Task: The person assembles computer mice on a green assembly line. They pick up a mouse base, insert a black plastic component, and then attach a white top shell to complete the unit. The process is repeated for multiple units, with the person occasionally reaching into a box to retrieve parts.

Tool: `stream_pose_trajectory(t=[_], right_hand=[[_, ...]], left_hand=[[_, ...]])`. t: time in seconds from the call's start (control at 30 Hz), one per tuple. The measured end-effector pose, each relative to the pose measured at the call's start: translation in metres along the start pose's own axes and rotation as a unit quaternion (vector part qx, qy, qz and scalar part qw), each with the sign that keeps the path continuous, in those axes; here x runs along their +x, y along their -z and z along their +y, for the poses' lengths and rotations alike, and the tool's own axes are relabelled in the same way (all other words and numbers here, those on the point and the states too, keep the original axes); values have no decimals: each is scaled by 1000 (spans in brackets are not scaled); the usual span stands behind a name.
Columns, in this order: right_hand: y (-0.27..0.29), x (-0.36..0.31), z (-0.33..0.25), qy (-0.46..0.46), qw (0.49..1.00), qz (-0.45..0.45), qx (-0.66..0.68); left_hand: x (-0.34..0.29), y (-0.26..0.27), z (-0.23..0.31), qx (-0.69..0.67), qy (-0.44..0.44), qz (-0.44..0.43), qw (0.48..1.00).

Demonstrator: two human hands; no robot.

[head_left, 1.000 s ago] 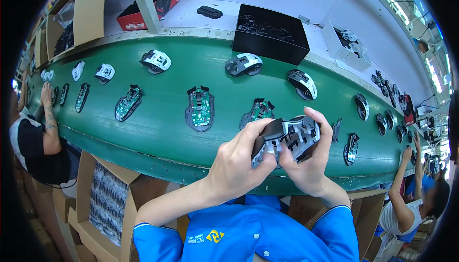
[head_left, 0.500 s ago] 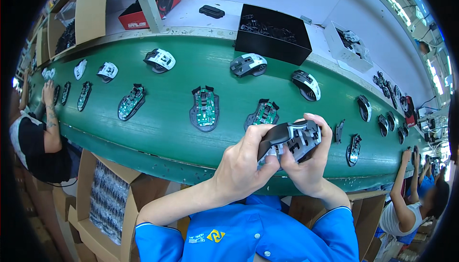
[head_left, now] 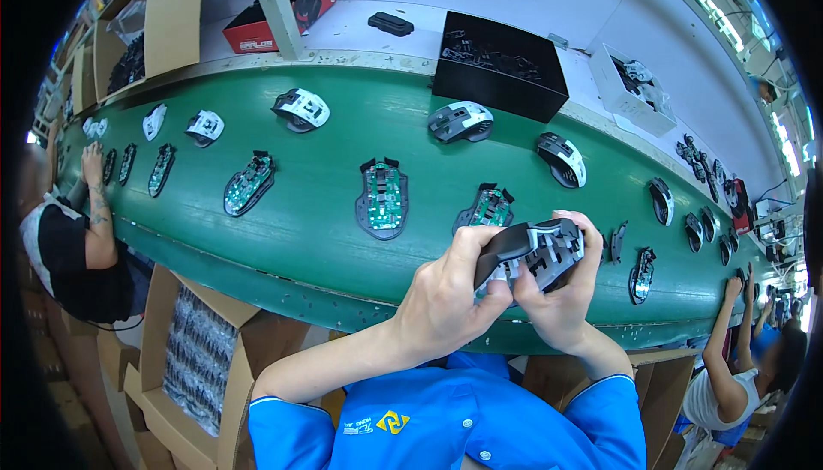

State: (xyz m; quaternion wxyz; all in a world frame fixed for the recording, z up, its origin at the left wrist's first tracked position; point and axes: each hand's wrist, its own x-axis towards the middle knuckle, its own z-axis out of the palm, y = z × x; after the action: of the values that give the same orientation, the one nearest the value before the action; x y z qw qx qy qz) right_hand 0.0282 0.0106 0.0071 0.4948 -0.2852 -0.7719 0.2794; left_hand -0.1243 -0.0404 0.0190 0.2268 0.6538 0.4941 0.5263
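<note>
Black, curved shell [head_left: 526,250] in hands [head_left: 447,297].

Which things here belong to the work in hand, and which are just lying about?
Likely part of the work:
mouse shell, held by left hand and right hand
circuit board just beyond, on the green surface

Apparently just lying about:
red box on the shelf
flat black piece

Your bare left hand [head_left: 441,303] is holding a bent, closed-in grip, its thumb [head_left: 491,300] pointing inward. Your bare right hand [head_left: 561,307] is facing it — fingers [head_left: 590,247] arching upward, tips bending inward, thumb lying close to the left one. Your bare left forearm [head_left: 334,363] is slanting up from a short blue fabric sleeve [head_left: 291,431]; your bare right forearm [head_left: 605,354] — shorter in view — is leaning inward.
</note>
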Motion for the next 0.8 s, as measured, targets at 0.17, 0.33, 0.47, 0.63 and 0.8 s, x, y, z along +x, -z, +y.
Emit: stream_pose_trajectory(t=[0.17, 0.33, 0.47, 0.63, 0.8], right_hand=[[-2, -3, 1, -26, 999, 3, 21], [2, 0, -2, -31, 999, -25, -10], [34, 54, -22, -110, 985, -127, 50], [134, 130, 76, -257, 929, -161, -214], [186, 71, 217, -41, 740, -96, -665]], left_hand=[[-1, 2, -1, -2, -1, -4, 1000], [0, 3, -4, 5, -24, -9, 1000], [7, 23, 8, -58, 50, -43, 996], [28, 45, 11, 21, 120, 16, 992], [73, -29, -32, 256, -20, -150, 955]])
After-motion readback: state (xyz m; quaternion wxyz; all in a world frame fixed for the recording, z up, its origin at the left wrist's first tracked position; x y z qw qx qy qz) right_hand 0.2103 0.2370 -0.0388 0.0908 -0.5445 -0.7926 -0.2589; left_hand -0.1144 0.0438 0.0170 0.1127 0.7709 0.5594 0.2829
